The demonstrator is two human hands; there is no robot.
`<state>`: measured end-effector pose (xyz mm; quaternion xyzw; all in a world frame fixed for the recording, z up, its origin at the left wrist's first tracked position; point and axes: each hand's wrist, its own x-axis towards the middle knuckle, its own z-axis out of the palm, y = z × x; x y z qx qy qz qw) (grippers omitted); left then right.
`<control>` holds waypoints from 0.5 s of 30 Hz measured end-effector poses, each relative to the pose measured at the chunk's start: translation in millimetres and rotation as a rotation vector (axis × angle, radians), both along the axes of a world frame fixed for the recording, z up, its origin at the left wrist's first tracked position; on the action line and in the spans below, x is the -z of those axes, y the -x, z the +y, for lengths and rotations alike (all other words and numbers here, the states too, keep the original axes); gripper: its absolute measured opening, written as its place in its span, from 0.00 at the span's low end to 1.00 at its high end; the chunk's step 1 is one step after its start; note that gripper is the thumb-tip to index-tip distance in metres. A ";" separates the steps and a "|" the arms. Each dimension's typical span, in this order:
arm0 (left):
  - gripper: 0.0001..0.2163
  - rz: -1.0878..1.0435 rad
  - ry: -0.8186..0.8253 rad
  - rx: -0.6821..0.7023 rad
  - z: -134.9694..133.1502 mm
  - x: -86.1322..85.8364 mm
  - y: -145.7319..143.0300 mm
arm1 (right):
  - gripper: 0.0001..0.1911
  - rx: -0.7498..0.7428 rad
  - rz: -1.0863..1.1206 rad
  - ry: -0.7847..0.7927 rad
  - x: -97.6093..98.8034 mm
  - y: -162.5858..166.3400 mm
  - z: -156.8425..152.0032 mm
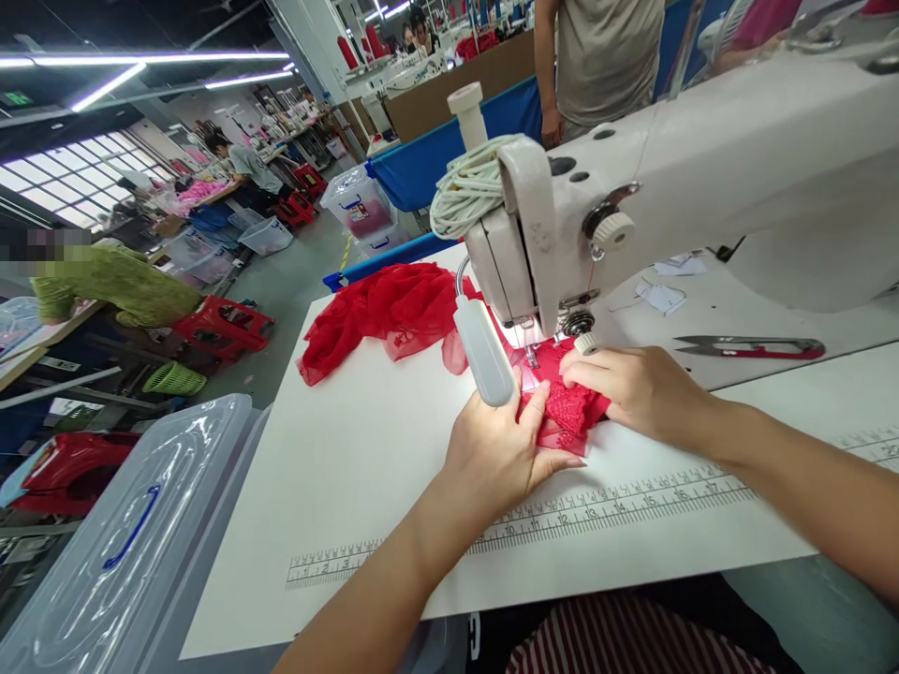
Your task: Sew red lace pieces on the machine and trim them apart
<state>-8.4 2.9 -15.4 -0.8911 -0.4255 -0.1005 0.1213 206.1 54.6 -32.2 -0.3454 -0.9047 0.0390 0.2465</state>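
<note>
A white sewing machine (702, 178) stands on a white table (365, 468). Red lace fabric (572, 407) lies under its needle, and a larger heap of the same red fabric (379, 314) trails off behind the machine to the left. My left hand (502, 449) presses on the lace from the near left, fingers together and curled on the cloth. From the right, my right hand (632, 384) rests on the lace with its fingers bent, pinching it close to the presser foot. A small white lamp (484, 351) hangs just above my left hand.
Red-handled thread snips (751, 348) lie on the machine bed to the right. A ruler strip (562, 515) is printed along the table front. A clear lidded bin (126, 543) stands at the left. One person (604, 56) stands behind the machine; others work further back.
</note>
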 end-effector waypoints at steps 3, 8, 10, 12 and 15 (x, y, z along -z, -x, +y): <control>0.38 0.006 -0.006 -0.015 0.8 1.6 0.7 | 0.11 0.005 -0.005 -0.013 -2.7 0.5 0.9; 0.32 -0.036 -0.032 -0.019 3.0 2.3 -2.1 | 0.12 0.035 -0.039 -0.016 -1.7 0.3 0.2; 0.24 -0.085 -0.051 -0.004 3.3 1.9 -5.0 | 0.13 0.033 -0.037 -0.013 -1.9 -0.2 -1.5; 0.13 -0.139 -0.059 0.017 3.4 0.8 -7.5 | 0.15 0.014 -0.001 -0.017 -2.5 -0.5 -3.5; 0.12 -0.269 -0.029 0.066 4.1 -1.9 -8.8 | 0.19 -0.064 0.114 0.009 -3.2 -0.1 -6.1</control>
